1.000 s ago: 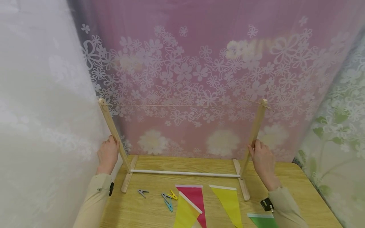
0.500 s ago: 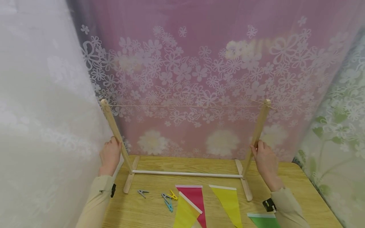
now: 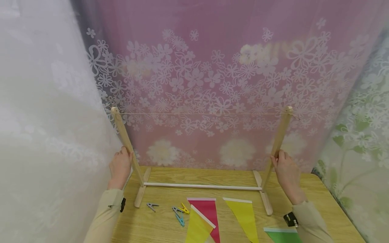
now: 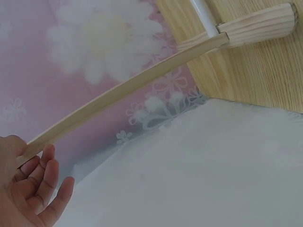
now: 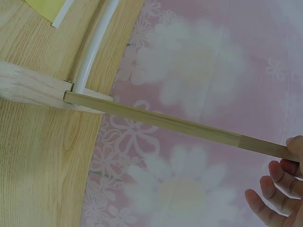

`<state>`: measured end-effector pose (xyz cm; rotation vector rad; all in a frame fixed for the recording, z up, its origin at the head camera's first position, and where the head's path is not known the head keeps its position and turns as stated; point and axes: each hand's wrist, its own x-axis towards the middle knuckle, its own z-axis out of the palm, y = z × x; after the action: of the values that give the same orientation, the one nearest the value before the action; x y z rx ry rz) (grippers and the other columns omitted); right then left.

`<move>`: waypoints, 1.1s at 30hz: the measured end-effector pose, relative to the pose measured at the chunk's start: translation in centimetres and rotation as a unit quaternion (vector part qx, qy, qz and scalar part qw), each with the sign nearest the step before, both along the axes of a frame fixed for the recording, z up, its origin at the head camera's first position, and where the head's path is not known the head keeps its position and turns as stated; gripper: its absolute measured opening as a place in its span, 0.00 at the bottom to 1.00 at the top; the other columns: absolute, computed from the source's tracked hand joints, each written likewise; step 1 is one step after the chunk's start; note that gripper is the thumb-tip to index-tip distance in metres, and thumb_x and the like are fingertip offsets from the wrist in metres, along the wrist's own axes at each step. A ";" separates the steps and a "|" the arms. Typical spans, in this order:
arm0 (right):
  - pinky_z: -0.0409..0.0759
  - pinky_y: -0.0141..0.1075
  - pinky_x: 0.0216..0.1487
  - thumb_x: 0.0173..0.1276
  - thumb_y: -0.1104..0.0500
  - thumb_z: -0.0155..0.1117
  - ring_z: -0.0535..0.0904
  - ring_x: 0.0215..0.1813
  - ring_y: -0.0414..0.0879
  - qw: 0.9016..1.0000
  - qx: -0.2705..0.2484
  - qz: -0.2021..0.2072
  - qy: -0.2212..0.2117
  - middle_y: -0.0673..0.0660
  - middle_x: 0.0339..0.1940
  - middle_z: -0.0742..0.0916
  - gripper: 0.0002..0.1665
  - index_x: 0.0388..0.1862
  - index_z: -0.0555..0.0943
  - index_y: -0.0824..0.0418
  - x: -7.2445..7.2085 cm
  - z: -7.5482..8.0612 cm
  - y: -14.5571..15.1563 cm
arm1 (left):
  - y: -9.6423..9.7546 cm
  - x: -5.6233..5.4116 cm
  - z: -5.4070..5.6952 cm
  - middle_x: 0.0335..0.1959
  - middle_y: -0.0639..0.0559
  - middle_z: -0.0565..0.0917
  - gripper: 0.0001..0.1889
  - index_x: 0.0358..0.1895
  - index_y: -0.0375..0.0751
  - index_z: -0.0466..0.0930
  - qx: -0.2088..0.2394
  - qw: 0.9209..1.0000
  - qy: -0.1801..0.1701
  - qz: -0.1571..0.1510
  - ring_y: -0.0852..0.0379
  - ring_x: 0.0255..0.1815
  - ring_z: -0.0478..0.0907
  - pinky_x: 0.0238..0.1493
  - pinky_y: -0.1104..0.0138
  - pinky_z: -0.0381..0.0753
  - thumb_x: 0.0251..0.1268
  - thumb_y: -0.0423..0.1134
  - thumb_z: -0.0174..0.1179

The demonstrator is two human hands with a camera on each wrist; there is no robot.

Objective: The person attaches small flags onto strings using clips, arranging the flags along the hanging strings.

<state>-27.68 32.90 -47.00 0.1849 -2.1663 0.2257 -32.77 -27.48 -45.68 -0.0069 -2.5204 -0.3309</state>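
Note:
A wooden frame stands on the table, with two upright posts, a white crossbar [image 3: 202, 186] low down and a thin string [image 3: 194, 113] stretched between the post tops. My left hand [image 3: 120, 166] grips the left post [image 3: 124, 131] partway up; in the left wrist view thumb and fingers pinch that post [image 4: 118, 92], the little finger spread away. My right hand [image 3: 287, 173] holds the right post [image 3: 281, 135] at a similar height. In the right wrist view, the thumb and fingers of the right hand [image 5: 279, 189] pinch the post's edges.
In front of the crossbar lie a red pennant [image 3: 206, 206], two yellow pennants [image 3: 243, 216] and a green pennant [image 3: 282, 235]. Several small clothespins [image 3: 179, 212] lie to their left. Flowered curtains [image 3: 194, 67] surround the wooden table [image 3: 164, 233] at the back and sides.
Both hands have shifted the whole frame a little to the right and slightly nearer, keeping their grip on the posts. The pennants and clothespins have not moved.

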 end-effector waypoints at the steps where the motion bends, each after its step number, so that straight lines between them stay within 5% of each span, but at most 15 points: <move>1: 0.56 0.38 0.11 0.78 0.38 0.37 0.62 0.12 0.50 1.000 0.001 0.001 0.002 0.62 0.18 0.74 0.36 0.32 0.72 0.70 0.0 0.0 0.1 | 0.0 0.0 0.0 0.27 0.31 0.78 0.18 0.49 0.24 0.69 0.000 1.000 0.003 -0.001 0.34 0.29 0.76 0.22 0.43 0.77 0.78 0.41 0.55; 9: 0.61 0.44 0.11 0.81 0.47 0.51 0.65 0.13 0.55 1.000 0.011 0.004 0.023 0.64 0.18 0.75 0.27 0.32 0.72 0.70 -0.1 -0.1 0.7 | 0.6 0.2 -0.1 0.25 0.31 0.77 0.16 0.47 0.24 0.69 -0.011 1.000 0.025 -0.006 0.33 0.28 0.76 0.20 0.43 0.77 0.77 0.39 0.57; 16: 0.63 0.47 0.11 0.60 0.64 0.75 0.66 0.14 0.58 0.999 0.028 -0.010 0.037 0.66 0.17 0.75 0.19 0.31 0.71 0.71 -0.1 -0.3 1.2 | 0.9 0.2 -0.2 0.24 0.33 0.77 0.16 0.46 0.25 0.69 -0.021 0.999 0.027 -0.011 0.35 0.28 0.75 0.19 0.45 0.77 0.77 0.40 0.57; 33: 0.68 0.50 0.18 0.57 0.64 0.77 0.69 0.18 0.61 0.997 0.059 -0.024 0.054 0.66 0.17 0.76 0.20 0.30 0.72 0.71 0.0 -0.1 2.2 | 1.5 0.1 -0.5 0.20 0.36 0.75 0.15 0.35 0.29 0.69 -0.053 0.994 0.086 -0.028 0.36 0.28 0.73 0.28 0.48 0.74 0.72 0.37 0.63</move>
<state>-27.64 35.14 -47.06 0.2075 -2.0759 0.0580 -32.69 -25.97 -46.20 -0.1434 -2.3663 -0.2089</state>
